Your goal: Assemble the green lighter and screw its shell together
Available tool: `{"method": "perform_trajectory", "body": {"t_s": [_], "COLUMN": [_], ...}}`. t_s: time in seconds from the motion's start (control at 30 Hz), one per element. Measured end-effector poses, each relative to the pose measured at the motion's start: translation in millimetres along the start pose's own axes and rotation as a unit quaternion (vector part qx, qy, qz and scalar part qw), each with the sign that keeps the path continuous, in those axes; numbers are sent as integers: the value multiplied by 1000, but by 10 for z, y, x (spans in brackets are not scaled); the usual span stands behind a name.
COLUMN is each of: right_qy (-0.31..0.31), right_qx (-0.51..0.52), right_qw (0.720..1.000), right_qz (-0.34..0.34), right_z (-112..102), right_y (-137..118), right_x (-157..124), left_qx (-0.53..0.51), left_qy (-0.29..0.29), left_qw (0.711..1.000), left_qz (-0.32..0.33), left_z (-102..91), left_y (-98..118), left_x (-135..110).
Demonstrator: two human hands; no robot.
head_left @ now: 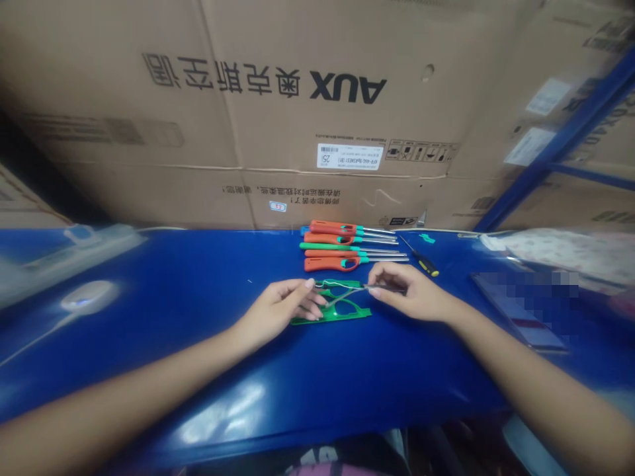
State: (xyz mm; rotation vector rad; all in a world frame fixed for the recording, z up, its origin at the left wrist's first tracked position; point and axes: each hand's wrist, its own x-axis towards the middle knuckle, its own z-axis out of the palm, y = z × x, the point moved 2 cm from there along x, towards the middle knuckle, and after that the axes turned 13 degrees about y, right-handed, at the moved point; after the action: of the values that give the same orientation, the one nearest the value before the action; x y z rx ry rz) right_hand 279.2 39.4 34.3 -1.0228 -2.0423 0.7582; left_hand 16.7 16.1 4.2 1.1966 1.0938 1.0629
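Observation:
Between my hands, two green lighter shell halves (pixel 350 318) lie on the blue table, their trigger openings showing. My right hand (pixel 417 292) pinches a thin dark metal rod (pixel 387 288), probably a lighter's tube. From it a thin pale wire (pixel 337 283) runs left over the green shells. The thumb and forefinger of my left hand (pixel 285 303) close at the wire's left end, while its other fingers reach over the shells' left part and hide it. A second thin grey strand (pixel 340 297) slants from the rod toward the left fingertips.
Behind my hands lie several stick lighters (pixel 327 264), mostly orange, one green. A screwdriver (pixel 424 261) and a small teal piece (pixel 427 238) are right of them. A phone-like flat object (pixel 520 314) lies right, a white mouse-like device (pixel 89 295) left. Cardboard (pixel 278 132) walls the back.

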Motion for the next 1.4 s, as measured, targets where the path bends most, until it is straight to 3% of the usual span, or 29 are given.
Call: {"method": "perform_trajectory", "body": {"t_s": [0.2, 0.5, 0.8, 1.13, 1.4], "right_qy": [-42, -40, -135, -156, -144], "right_qx": [-67, -79, -99, -99, -99], "right_qw": [995, 995, 986, 982, 984], "right_qz": [-61, -48, -18, 32, 27], "right_z": [14, -58, -100, -155, -136], "right_y": [43, 11, -11, 21, 67], "right_x": [17, 0, -34, -56, -35], "left_qx": [49, 168, 292, 356, 359], "left_qy": [7, 7, 37, -6, 1], "left_qw": [998, 973, 894, 841, 841], "left_qz": [43, 157, 339, 406, 404], "left_z": [-1, 15, 42, 58, 36], "left_y": [41, 15, 72, -23, -28], "left_x": [-20, -87, -107, -102, -60]}}
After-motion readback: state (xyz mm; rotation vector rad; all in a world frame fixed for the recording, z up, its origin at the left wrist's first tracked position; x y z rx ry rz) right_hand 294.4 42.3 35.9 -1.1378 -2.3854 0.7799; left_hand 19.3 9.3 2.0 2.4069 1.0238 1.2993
